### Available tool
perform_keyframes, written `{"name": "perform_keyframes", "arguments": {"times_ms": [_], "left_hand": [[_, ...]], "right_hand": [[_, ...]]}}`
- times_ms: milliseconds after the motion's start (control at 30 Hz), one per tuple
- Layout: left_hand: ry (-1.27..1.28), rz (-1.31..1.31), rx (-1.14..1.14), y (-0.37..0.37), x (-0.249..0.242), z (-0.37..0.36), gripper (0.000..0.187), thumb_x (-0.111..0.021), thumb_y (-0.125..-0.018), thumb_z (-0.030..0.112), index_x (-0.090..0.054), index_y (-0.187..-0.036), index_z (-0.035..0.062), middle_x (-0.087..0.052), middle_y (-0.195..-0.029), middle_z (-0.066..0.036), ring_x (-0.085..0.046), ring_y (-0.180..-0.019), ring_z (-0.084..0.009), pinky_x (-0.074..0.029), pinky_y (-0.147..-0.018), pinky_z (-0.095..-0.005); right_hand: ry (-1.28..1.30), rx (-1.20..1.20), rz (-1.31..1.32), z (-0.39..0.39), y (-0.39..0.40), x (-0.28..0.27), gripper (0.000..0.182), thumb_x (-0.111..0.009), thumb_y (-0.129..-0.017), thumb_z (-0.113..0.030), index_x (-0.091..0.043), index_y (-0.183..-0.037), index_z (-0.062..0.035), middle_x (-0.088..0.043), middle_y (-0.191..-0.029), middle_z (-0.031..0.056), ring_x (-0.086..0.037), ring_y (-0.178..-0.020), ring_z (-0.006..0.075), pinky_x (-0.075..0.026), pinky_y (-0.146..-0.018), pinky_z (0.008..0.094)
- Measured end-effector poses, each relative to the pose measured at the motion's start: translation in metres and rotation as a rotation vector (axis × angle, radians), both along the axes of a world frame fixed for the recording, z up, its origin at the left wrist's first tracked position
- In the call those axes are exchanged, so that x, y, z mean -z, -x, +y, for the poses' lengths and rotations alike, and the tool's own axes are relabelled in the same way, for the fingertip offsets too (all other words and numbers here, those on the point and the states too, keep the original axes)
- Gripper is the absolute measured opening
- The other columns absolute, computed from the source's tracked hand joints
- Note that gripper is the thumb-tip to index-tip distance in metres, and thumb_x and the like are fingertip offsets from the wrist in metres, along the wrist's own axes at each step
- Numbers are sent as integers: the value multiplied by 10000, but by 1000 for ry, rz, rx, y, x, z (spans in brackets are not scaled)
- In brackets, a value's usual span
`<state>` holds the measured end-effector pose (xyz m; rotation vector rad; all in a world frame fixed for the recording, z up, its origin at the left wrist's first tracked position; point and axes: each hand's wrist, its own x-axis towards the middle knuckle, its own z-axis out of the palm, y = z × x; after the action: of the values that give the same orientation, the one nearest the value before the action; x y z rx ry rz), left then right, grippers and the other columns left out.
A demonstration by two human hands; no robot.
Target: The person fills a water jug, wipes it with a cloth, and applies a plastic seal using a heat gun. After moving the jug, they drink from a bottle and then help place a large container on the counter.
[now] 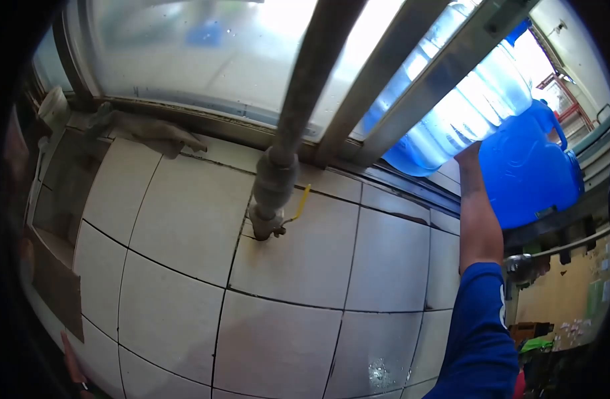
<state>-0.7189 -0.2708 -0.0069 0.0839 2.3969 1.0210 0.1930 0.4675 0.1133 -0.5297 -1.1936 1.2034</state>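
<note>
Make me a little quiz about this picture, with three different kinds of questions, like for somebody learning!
1. Pick one: what color is the thin handle near the foot of the pipe?
A) Red
B) Yellow
C) Green

2. True or false: the crumpled cloth is wrapped around the pipe.

3. Fill in the missing word: the sleeve on the right arm and the big jug with a handle are both ____.

Key:
1. B
2. False; the cloth lies apart from the pipe.
3. blue
</note>
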Motion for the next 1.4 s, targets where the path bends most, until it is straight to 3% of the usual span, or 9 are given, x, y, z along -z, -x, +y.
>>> {"name": "perform_keyframes", "arguments": {"times_ms": [233,333,500,633,700,833,1000,1133,1400], "left_hand": [[38,16,-52,-2,-3,-3,960,-525,-804,720,-378,-1420,-1,-378,-1464,-130,-375,-1317,-244,-271,-1094,-358],[32,16,-72,-3,-5,-4,953,-524,-806,718,-383,-1417,0,-373,-1468,-130,-373,-1319,-242,-265,-1098,-356],[23,10,-112,-3,-11,-4,944,-523,-809,715,-391,-1414,2,-366,-1475,-129,-370,-1322,-240,-258,-1102,-353],[23,112,-57,3,3,-12,924,-559,-812,682,-421,-1382,-33,-423,-1423,-136,-422,-1272,-232,-301,-1068,-330],[37,328,-96,8,18,-12,913,-574,-800,684,-476,-1341,-45,-519,-1334,-143,-499,-1193,-226,-363,-1021,-331],[-62,338,-109,-49,-18,31,815,-599,-833,604,-522,-1281,-72,-546,-1306,-163,-509,-1190,-254,-370,-1007,-328],[-44,368,-172,-55,-17,31,815,-601,-830,606,-535,-1254,-87,-570,-1271,-172,-539,-1139,-249,-393,-979,-332],[-19,386,-166,-55,-17,33,817,-603,-828,607,-548,-1228,-103,-595,-1236,-182,-569,-1089,-245,-415,-951,-336],[155,356,-164,-18,16,13,833,-601,-805,645,-593,-1167,-105,-634,-1164,-194,-603,-1025,-241,-451,-907,-343]], "right_hand": [[-7,-195,12,100,70,22,398,-441,-976,-351,-531,-1201,-35,-580,-1158,101,-584,-1016,260,-503,-862,431],[-429,-338,-454,140,90,59,345,-510,-960,-318,-566,-1148,-35,-603,-1096,84,-593,-946,230,-506,-806,393],[-225,-584,-360,50,185,27,362,-553,-950,-320,-558,-1158,-24,-612,-1045,78,-594,-889,218,-503,-775,350],[-583,-91,-1107,88,171,47,429,-539,-951,-383,-557,-1161,-9,-618,-1073,88,-608,-941,217,-501,-782,330],[358,-231,-565,4,181,10,448,-546,-941,-386,-560,-1152,9,-639,-1073,116,-618,-1002,221,-496,-793,315],[411,96,-1167,-27,134,18,430,-558,-914,-359,-622,-1087,30,-699,-934,131,-676,-747,204,-517,-656,301],[-35,-79,-1887,-146,180,-61,328,-663,-842,-288,-666,-674,-5,-655,-644,102,-635,-633,159,-516,-606,292],[-731,149,-1422,-184,233,-61,216,-640,-841,-220,-679,-928,-26,-673,-1022,105,-678,-766,265,-549,-668,377],[-686,415,-1797,-148,217,-20,155,-535,-861,-136,-625,-962,-59,-578,-1120,78,-676,-833,289,-569,-652,391]]}}
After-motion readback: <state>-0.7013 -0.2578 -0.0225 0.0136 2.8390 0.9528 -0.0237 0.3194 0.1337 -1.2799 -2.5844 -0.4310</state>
